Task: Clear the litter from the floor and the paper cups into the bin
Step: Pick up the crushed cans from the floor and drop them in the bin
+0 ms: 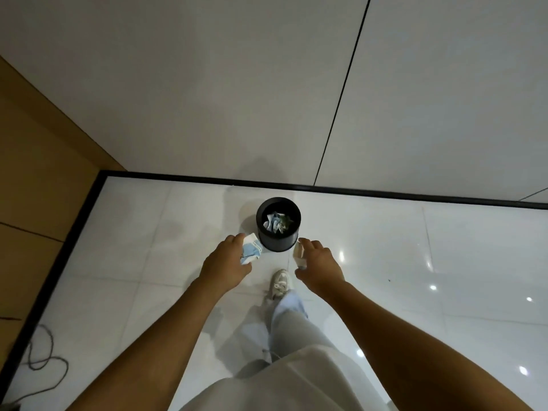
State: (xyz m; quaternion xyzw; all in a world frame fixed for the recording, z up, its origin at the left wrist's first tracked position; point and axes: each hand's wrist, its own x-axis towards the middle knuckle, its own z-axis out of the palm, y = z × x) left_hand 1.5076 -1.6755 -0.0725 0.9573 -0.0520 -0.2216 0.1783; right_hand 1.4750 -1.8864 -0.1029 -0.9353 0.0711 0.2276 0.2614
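Bin, black and holding crumpled litter, is set on glossy white floor tiles near the grey wall; a blue-white paper cup is gripped by left-hand fingers beside it, a beige cup by the right hand

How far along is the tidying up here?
Partly done: the black bin already holds crumpled litter. In hand: the left hand holds a blue-and-white paper cup, the right hand a pale cup. Left: dropping both in.
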